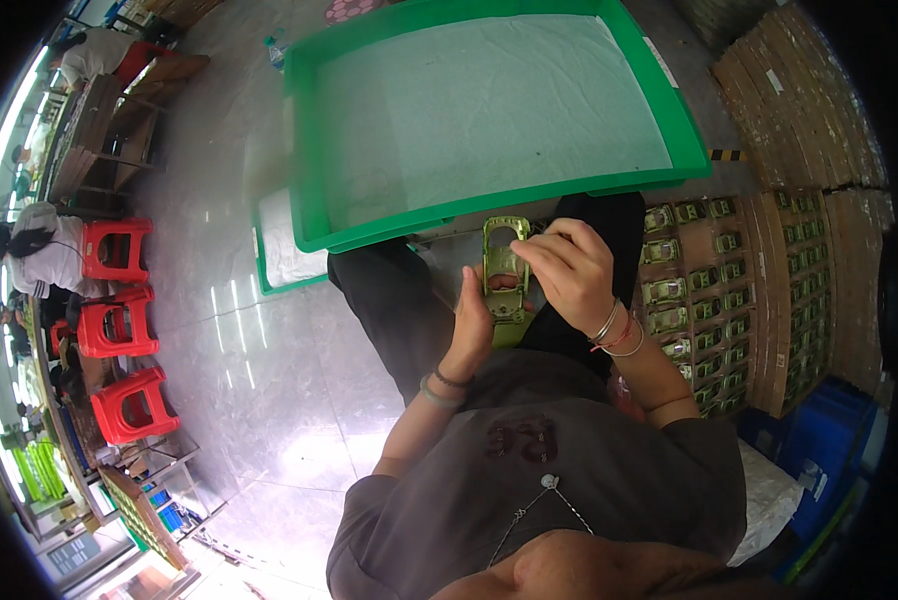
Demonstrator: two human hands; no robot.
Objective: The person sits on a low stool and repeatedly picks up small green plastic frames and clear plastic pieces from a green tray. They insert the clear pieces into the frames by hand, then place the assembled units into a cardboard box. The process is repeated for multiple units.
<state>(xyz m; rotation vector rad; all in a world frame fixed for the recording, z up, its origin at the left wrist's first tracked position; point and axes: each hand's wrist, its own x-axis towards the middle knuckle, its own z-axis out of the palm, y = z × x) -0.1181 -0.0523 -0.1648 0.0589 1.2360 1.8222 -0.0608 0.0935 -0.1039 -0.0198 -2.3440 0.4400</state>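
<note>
My left hand (pixel 473 318) holds a shiny olive-green toy car body shell (pixel 507 302) by its lower end, thumb along the left side. Upright in front of my lap, the shell shows window openings, and a fingertip is visible through one of them. On its upper right edge rests my right hand (pixel 575 272), thumb and fingers pinched together. Whether a small thing sits between those fingertips is too small to tell.
A large green tray (pixel 504 197) lined with white sheet lies just beyond my knees. To my right stand cardboard trays (pixel 704 245) with rows of similar green shells, a cardboard stack (pixel 799 100) and a blue crate (pixel 824 435). Red stools (pixel 117 250) and people line the left.
</note>
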